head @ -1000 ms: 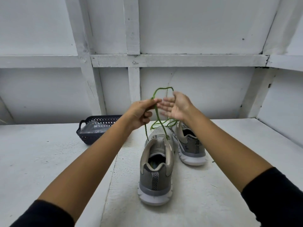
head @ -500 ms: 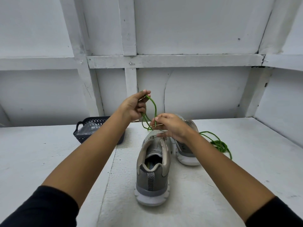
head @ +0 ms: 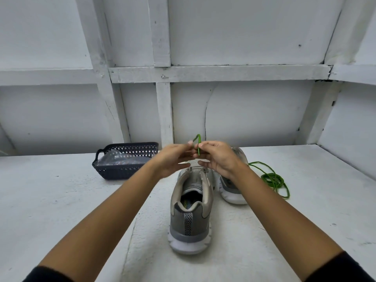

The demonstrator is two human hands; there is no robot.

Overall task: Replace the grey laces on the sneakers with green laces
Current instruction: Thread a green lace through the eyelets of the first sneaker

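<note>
Two grey sneakers stand on the white table, heels toward me: the near sneaker (head: 190,212) in the middle and the far sneaker (head: 232,188) just right of it, partly hidden by my right wrist. Above the near sneaker's toe, my left hand (head: 173,159) and my right hand (head: 218,157) meet and both pinch a short loop of green lace (head: 198,144) that sticks up between the fingertips. A second green lace (head: 273,180) lies in a loose coil on the table to the right of the far sneaker.
A dark blue plastic basket (head: 126,171) with clear plastic inside sits at the back left of the table (head: 61,200). A white framed wall stands right behind the table. The right wall closes in at the far right.
My left hand has come down and to the right to meet my right hand. Both now pinch the lace end together above the near sneaker's toe, with less lace showing.
</note>
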